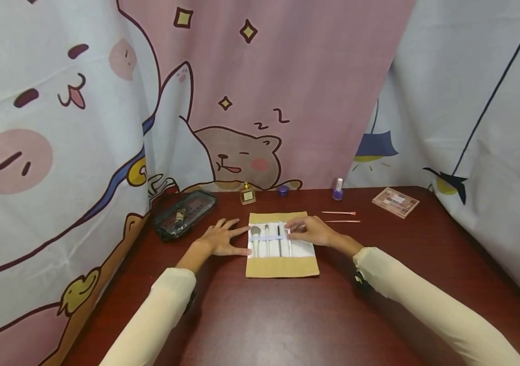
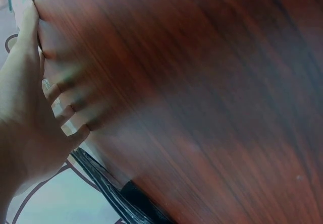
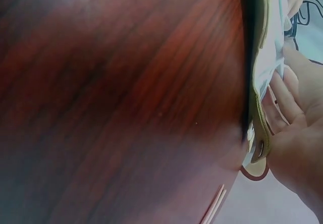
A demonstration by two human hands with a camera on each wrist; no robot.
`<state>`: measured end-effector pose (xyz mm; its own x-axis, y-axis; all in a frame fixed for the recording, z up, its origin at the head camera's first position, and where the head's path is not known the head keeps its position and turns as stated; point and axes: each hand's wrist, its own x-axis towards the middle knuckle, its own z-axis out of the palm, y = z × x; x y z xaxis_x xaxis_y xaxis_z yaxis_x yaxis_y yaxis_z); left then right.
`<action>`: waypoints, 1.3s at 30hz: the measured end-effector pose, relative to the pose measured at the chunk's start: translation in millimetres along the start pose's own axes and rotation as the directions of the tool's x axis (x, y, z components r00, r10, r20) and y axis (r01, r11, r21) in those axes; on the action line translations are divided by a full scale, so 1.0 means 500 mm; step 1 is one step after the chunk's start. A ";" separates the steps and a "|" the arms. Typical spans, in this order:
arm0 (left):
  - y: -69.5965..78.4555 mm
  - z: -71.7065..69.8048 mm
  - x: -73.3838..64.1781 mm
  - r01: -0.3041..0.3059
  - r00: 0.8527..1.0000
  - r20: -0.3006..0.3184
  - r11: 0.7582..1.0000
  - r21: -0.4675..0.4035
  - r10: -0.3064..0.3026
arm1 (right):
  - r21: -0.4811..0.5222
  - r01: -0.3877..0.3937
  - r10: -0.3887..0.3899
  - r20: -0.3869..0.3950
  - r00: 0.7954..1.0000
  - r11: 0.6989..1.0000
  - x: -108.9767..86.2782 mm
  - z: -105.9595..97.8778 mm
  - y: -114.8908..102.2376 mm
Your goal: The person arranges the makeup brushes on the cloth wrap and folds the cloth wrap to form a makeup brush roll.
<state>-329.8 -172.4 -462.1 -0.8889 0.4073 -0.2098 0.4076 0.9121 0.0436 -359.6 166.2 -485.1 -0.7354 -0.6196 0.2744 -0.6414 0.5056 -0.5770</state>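
Note:
A tan brush roll point(image 1: 283, 268) lies unfolded on the table, its white inside facing up. A makeup brush with a fluffy head point(image 1: 256, 231) and two slimmer brushes stand side by side under its pale strap point(image 1: 266, 237). My right hand point(image 1: 310, 231) pinches the upper end of a thin pale makeup brush point(image 1: 290, 248) at the roll's right side; the fingers hide its tip. My left hand point(image 1: 220, 240) rests spread on the table, with thumb and index fingertip at the roll's left edge. In the right wrist view, the curled fingers point(image 3: 285, 98) sit over the roll's edge.
A clear black-edged pouch point(image 1: 184, 213) with a brush inside lies at the left. Along the back stand a perfume bottle point(image 1: 247, 194), a small purple jar point(image 1: 283, 191) and purple nail polish point(image 1: 338, 190). Two thin brushes point(image 1: 342, 221) and an eyeshadow palette point(image 1: 395, 202) lie right.

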 end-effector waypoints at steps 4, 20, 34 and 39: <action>0.000 0.001 -0.001 -0.005 1.000 -0.002 1.000 -0.003 0.005 | -0.013 0.008 -0.008 0.005 1.000 1.000 -0.005 0.002 -0.004; 0.000 0.003 -0.002 0.002 1.000 0.000 1.000 -0.010 -0.002 | -0.030 0.032 -0.031 0.008 0.999 0.999 -0.019 0.007 -0.017; 0.001 0.003 -0.001 -0.009 1.000 -0.007 1.000 -0.010 0.008 | -0.033 0.043 -0.043 -0.019 0.999 0.999 -0.026 0.006 -0.018; 0.000 0.007 0.003 0.002 1.000 0.003 1.000 -0.007 -0.002 | 0.006 0.015 -0.014 -0.030 0.999 1.000 -0.032 -0.010 -0.017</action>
<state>-330.2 -172.1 -465.7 -0.8888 0.4057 -0.2130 0.4047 0.9131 0.0504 -343.4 174.5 -480.8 -0.7323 -0.6086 0.3056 -0.6508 0.4932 -0.5772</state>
